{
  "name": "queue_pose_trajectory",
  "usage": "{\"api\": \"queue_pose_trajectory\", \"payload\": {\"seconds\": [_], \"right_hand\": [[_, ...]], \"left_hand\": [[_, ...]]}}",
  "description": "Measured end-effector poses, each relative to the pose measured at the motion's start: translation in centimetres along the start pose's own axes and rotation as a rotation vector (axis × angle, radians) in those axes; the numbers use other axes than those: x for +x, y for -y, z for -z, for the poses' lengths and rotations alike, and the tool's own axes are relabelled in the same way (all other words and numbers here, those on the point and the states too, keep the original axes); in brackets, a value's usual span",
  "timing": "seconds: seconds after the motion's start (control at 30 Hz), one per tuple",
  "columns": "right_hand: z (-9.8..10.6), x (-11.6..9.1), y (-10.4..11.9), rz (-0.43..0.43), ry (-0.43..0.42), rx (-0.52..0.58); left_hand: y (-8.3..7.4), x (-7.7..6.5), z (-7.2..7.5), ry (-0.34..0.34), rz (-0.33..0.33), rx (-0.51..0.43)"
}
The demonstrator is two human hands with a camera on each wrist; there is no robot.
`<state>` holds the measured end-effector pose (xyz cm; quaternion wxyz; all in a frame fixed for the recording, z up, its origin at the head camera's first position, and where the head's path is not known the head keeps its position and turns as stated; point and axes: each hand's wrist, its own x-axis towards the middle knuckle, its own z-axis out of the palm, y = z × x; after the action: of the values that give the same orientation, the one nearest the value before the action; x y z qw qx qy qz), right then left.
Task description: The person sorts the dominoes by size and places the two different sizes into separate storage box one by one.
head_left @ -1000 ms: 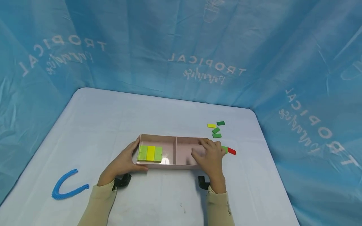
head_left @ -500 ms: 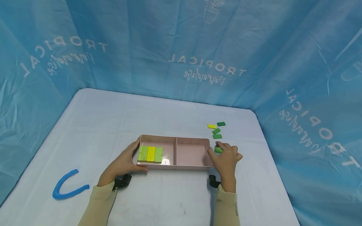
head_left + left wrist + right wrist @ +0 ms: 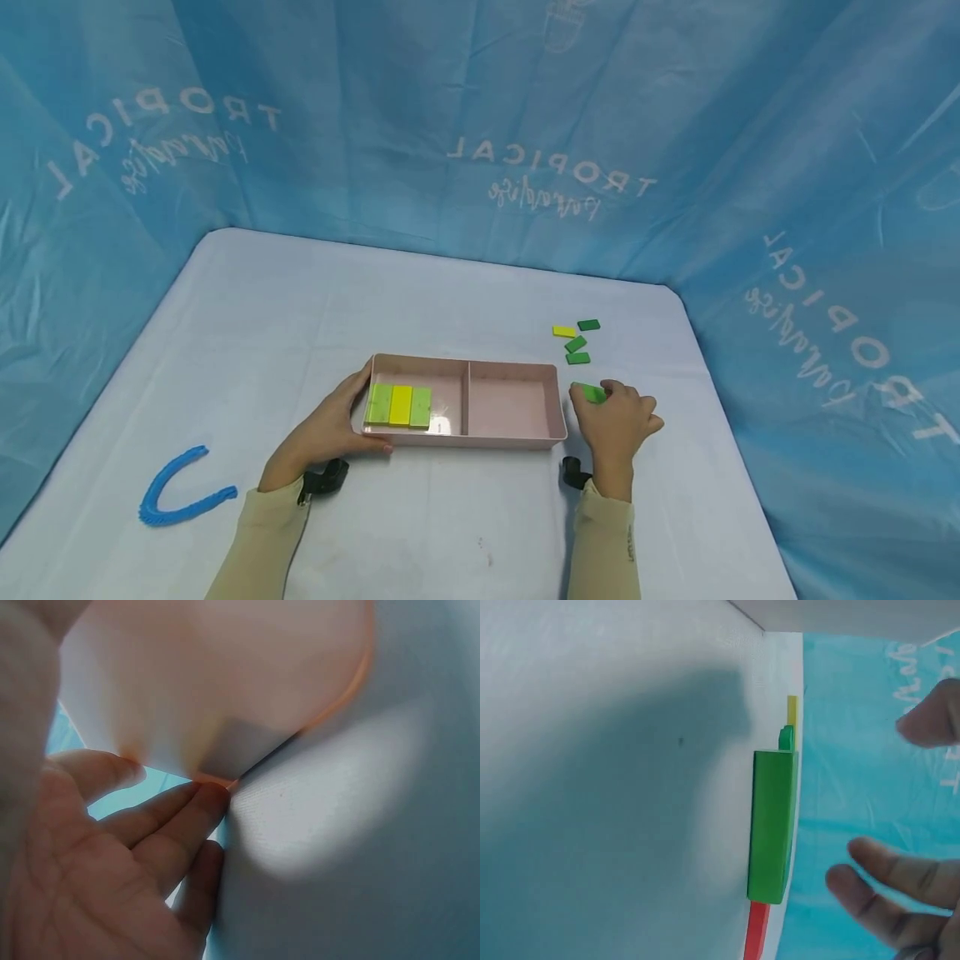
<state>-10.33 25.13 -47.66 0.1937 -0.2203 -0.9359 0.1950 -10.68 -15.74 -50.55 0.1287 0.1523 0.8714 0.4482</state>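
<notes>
My left hand grips the left end of a pink two-compartment box. In the left wrist view its fingertips meet the edge of the box. Light green blocks and a yellow block lie side by side in the left compartment. My right hand is over a green block on the table, right of the box. Thumb and fingers are spread apart with nothing between them in the right wrist view. There, a red block lies against the green block's end; the hand hides it in the head view.
Beyond the right hand lie a yellow block and several dark green blocks. A bent blue fuzzy strip rests at the left of the white table. Blue printed sheeting surrounds the table's back and sides.
My right hand has moved right, from over the box's right compartment to the green block beside it. The left hand and the box have stayed in place.
</notes>
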Motion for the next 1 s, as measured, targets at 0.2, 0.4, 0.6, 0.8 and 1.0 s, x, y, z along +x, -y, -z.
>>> {"api": "queue_pose_trajectory", "payload": {"seconds": [0.2,0.4,0.6,0.8,1.0], "right_hand": [[-0.07,0.29,0.10,-0.138,0.070,-0.063],[-0.38,0.49,-0.02,-0.172,0.110,-0.124],[-0.67,0.65,-0.17,-0.169,0.120,-0.131],[-0.65,0.51,-0.29,-0.145,0.120,-0.124],[-0.75,0.50,-0.48,-0.140,0.131,-0.135]], "left_hand": [[0.07,0.03,0.03,0.002,-0.005,0.000],[0.30,0.00,-0.07,-0.007,-0.016,-0.010],[0.09,-0.01,0.03,-0.013,-0.012,-0.006],[0.08,-0.11,0.00,-0.009,-0.003,-0.008],[0.12,-0.08,-0.02,-0.006,0.000,-0.009]]}}
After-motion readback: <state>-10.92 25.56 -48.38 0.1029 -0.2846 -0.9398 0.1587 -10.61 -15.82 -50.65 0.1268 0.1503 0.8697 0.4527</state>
